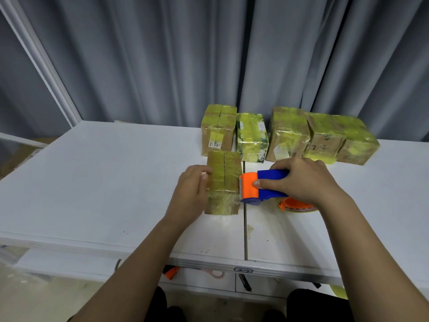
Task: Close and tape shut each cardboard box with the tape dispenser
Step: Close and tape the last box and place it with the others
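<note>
We see a small cardboard box [224,182] on the white tabletop [104,182], flaps closed, its top glossy with yellowish tape. Our left hand [191,189] presses its left side with relaxed fingers; our right hand [301,182] grips the blue-and-orange tape dispenser [257,190], serrated edge at the box's right edge. A taped box behind [325,138] reads "2-2"; the tape roll is mostly hidden.

Six cardboard boxes [224,180] — one tape dispenser [262,188] — two hands [192,194].
</note>
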